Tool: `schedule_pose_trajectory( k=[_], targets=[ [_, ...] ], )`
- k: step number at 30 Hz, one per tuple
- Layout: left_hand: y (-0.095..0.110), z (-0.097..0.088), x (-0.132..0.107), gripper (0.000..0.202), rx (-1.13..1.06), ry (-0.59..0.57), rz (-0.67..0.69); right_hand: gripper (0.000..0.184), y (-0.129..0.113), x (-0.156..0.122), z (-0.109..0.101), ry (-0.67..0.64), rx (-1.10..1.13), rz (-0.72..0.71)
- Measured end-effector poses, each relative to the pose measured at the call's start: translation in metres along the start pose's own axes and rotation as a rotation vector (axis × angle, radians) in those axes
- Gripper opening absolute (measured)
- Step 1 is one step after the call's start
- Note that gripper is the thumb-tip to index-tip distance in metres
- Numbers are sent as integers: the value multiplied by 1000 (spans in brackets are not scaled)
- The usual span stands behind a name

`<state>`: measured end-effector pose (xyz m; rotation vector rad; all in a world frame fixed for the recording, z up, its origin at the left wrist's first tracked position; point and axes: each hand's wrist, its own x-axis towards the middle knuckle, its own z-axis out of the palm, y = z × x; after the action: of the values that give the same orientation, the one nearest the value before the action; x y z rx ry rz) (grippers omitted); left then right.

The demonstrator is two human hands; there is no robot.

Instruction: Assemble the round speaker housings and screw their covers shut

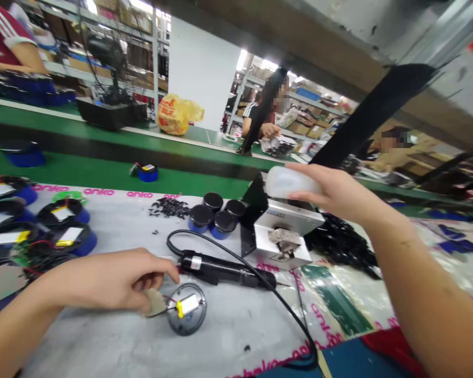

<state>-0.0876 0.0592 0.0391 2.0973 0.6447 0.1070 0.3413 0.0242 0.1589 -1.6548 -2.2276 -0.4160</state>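
My left hand (114, 281) rests on the grey table cover, fingers pinched on a small beige round piece (154, 303) wired to a round dark part (186, 308) with a silver and yellow battery. My right hand (333, 191) is raised over a small silver feeder machine (284, 233), closed around a translucent white plastic bottle (286, 182) held on its side. A black electric screwdriver (224, 270) with its cable lies between the two hands.
Several blue round units with wires (59, 233) lie at the left. Black capped parts (216, 212) and a heap of small black screws (169, 207) sit mid-table. Behind runs a green conveyor (102, 168); other people work beyond it. Black pieces (339, 244) pile by the machine.
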Motion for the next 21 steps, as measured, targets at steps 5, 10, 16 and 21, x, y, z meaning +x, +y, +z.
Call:
schedule_pose_trajectory(
  k=[5,10,16,21],
  targets=[
    [13,-13,2,33,-307,-117,-44,57,-18,-17,30,126,-31,34],
    [11,1,17,29,-649,6,-83,37,-151,-63,51,267,112,-20],
    [9,9,23,39,-586,22,-103,23,-239,-79,100,82,510,-6],
    [0,-10,17,35,-54,426,-264,23,-219,-81,106,-18,611,72]
  ],
)
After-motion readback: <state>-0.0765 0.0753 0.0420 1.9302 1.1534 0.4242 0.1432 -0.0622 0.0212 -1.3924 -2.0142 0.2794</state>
